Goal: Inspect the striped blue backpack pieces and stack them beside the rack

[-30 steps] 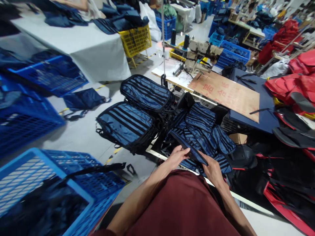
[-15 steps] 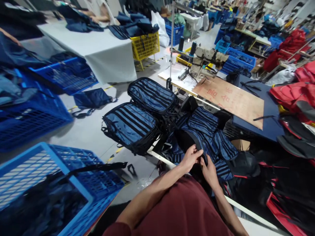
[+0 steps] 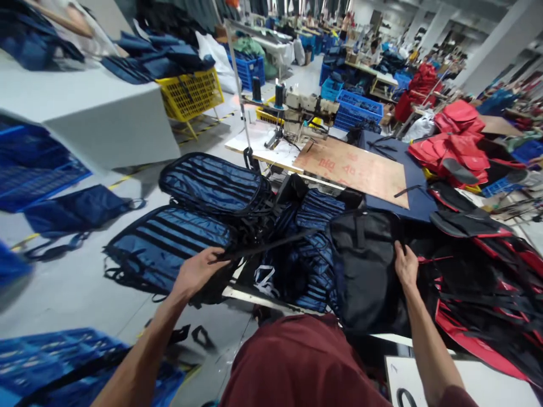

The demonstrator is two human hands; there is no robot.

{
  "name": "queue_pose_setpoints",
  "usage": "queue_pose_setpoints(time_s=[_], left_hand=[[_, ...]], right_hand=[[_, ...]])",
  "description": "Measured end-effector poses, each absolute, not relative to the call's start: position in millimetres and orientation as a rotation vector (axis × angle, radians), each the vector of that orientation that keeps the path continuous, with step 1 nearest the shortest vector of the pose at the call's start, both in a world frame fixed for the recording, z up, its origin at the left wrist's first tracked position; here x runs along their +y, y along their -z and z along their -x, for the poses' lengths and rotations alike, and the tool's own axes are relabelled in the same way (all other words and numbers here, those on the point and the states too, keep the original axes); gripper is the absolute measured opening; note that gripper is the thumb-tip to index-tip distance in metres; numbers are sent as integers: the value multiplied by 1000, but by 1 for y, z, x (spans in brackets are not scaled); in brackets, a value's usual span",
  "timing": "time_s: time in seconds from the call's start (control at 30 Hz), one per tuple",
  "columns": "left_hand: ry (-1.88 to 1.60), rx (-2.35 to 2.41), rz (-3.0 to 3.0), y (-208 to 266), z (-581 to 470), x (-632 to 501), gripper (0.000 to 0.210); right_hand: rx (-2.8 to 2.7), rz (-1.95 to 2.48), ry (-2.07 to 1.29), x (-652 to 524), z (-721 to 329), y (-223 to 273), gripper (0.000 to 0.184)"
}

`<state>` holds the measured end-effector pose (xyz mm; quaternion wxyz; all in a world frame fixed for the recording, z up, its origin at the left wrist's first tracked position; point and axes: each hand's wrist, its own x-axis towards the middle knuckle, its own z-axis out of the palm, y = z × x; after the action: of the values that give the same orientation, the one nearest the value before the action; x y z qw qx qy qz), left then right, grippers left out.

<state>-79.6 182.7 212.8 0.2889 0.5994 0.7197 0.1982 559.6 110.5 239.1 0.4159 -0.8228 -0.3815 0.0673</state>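
Note:
My left hand (image 3: 200, 272) is closed on the end of a black strap (image 3: 271, 243), which stretches to the right toward a dark backpack (image 3: 365, 277). At the right edge of that backpack, my right hand (image 3: 406, 264) grips its side with the fingers partly hidden behind the fabric. Between my hands lie blue and black striped bag pieces (image 3: 316, 265) with a white loop of tape (image 3: 265, 277). Just beyond my left hand rest two striped blue backpacks, a near one (image 3: 165, 240) and a far one (image 3: 214, 181).
Red and black bags (image 3: 487, 282) are heaped at the right. A brown board (image 3: 352, 172) lies on a table beside a sewing machine (image 3: 303, 107). Blue crates (image 3: 55, 362) stand at lower left. A person's arm shows behind the white-covered table (image 3: 114, 124).
My hands have moved apart from working together on a black-edged piece. The dark backpack now shows flat at the right, its strap drawn leftward. The view has turned right.

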Motion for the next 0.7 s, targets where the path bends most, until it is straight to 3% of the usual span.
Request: queue_pose_setpoints(time_s=[0.13,0.3,0.5,0.7], left_hand=[[-883,1718,-1701,-213,0,181,66],[-940,1033,-993,-252,-142,156,63],[-974,1010,-1195,-265,-192,145,31],[-545,858,-1554,-279,-197,109,20]], right_hand=[[-1041,1889,-374,104,-491,-226,71],[-1397,1642,-443,68,-375,-180,41],[-1740,1486,-755,33,-352,-154,44],[-1789,1413,-442,75,-428,-241,64]])
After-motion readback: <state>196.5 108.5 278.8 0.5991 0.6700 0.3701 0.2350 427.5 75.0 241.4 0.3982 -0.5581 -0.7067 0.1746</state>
